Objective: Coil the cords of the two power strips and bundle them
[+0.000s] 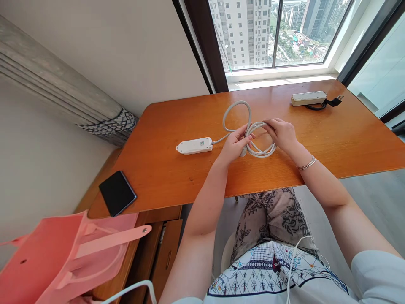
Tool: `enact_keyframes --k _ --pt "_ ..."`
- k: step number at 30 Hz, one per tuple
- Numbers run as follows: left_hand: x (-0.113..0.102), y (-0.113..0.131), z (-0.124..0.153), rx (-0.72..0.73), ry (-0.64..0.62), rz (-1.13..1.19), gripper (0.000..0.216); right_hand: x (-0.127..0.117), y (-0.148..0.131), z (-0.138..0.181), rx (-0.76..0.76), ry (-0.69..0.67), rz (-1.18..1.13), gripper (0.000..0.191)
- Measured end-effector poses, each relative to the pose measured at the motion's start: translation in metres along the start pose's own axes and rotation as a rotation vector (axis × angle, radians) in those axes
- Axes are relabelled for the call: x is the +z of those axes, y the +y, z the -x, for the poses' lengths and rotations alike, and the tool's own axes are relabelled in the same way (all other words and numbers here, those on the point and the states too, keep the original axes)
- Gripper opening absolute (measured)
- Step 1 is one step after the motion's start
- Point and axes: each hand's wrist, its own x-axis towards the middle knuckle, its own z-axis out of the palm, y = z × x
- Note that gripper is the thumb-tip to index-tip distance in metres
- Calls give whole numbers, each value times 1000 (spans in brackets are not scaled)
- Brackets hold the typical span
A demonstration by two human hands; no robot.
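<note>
A white cable (262,153) is wound into several loops above the wooden table (177,181). My left hand (238,142) is closed around the left side of the coil, thumb on top. The fingers of my right hand (281,131) pinch the coil at its upper right. From the coil, a loose loop rises behind my left hand, and the cable runs left to a white power strip (194,145) lying on the table. What looks like the cable's plug end is mostly hidden under my left hand.
A second power strip (308,98) with a black cord and plug lies at the back right. A dark phone (117,193) rests at the table's left front corner. Below it stands a pink bag (53,253). Behind the table is a window (275,38).
</note>
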Motion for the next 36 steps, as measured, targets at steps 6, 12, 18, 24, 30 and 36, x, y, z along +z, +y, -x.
enact_keyframes --k 6,12,18,24,30,36 --pt "0 4 1 -57 -5 129 60 4 1 -3 29 24 -247 32" --pt "1 11 2 -184 -3 274 43 4 1 -1 44 1 -291 37" --pt "3 11 3 -186 26 282 40 3 -5 3 -21 -63 -145 54" --pt "4 11 6 -160 -36 260 40 -1 -11 4 -28 -45 -107 46" --pt "4 10 6 -180 -63 255 36 1 -7 -1 -5 -49 -305 37" --pt "8 8 4 -211 -26 262 33 3 -8 -3 53 -83 -455 33"
